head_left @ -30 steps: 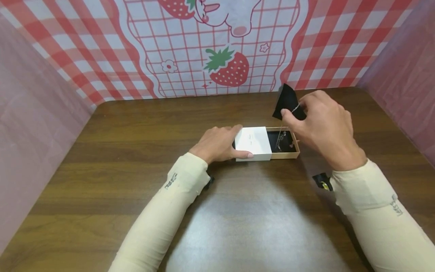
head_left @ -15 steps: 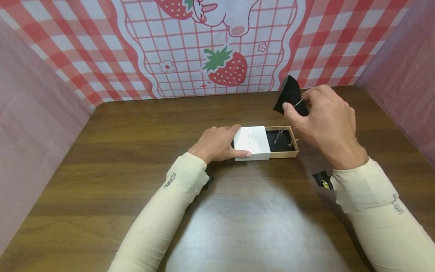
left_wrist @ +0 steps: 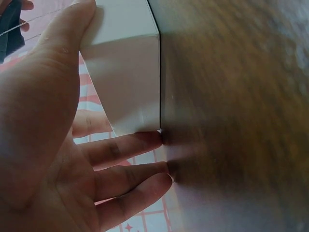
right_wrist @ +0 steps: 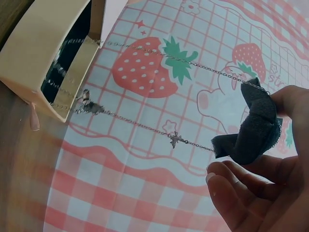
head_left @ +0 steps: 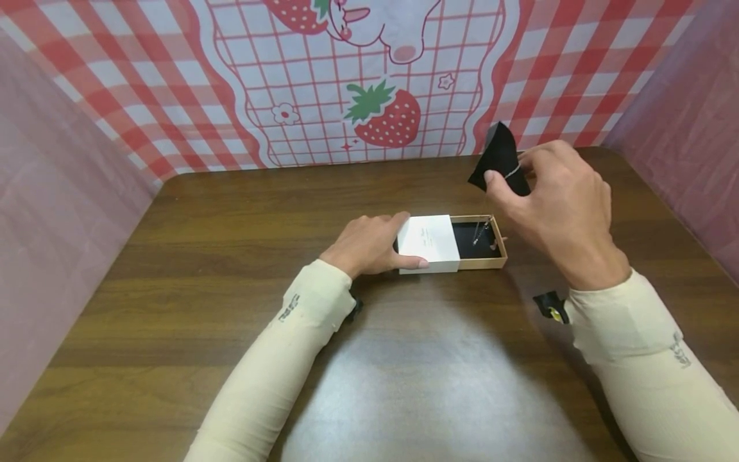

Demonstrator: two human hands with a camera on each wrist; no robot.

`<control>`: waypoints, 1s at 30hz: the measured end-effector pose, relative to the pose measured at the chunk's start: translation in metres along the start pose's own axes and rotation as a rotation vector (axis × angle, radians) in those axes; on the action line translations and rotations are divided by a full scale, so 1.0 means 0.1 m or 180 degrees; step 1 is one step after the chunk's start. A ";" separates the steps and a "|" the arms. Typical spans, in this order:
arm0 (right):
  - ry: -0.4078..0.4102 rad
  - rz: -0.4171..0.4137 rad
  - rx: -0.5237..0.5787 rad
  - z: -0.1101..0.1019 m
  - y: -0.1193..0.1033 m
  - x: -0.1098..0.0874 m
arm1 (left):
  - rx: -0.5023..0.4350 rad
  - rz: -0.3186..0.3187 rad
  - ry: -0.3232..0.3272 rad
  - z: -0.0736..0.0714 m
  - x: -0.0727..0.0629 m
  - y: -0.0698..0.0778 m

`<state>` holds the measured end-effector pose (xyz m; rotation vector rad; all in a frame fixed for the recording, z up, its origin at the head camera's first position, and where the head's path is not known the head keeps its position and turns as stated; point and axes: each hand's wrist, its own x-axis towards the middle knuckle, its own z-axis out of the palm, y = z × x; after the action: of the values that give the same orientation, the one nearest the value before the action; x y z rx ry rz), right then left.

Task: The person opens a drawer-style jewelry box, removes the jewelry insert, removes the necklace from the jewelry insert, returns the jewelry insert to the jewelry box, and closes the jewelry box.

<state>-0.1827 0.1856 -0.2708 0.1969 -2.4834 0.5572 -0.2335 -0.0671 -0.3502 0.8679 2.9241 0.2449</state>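
My left hand (head_left: 372, 247) grips the white sleeve (head_left: 430, 239) of a small jewelry box, thumb on the near side, fingers behind. From its right end sticks out a tan drawer (head_left: 482, 264) with a black inside. Above and right of it, my right hand (head_left: 559, 208) pinches a bent black pad (head_left: 500, 157) between thumb and fingers. A thin necklace (right_wrist: 130, 122) loops round the pad and hangs down to the drawer. Small charms (right_wrist: 175, 140) show on its chain, some bunched at the drawer's rim. In the left wrist view the sleeve's end (left_wrist: 123, 82) lies against my fingers.
The box rests on a brown wooden table (head_left: 231, 212). Behind it hangs a red-and-white checked cloth (head_left: 329, 115) printed with strawberries. Pink fabric (head_left: 52, 205) walls off both sides. A small pinkish pull tab (right_wrist: 34, 117) hangs at the drawer's end.
My right hand has risen slightly and shifted right with the black pad. The necklace has been drawn up, with less of it inside the drawer. My left hand stays put on the sleeve.
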 end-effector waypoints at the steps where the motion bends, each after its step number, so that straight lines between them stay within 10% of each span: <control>1: 0.0021 -0.0008 0.0010 0.00 0.00 0.00 | 0.0005 -0.0001 0.0004 0.00 0.00 0.00; 30: 0.0106 -0.0155 -0.0052 -0.25 -0.14 -0.03 | 0.0019 -0.0021 -0.0004 0.00 -0.01 0.01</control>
<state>-0.1637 0.1835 -0.2493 0.2392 -2.4434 0.5157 -0.2323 -0.0667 -0.3496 0.8587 2.9276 0.2352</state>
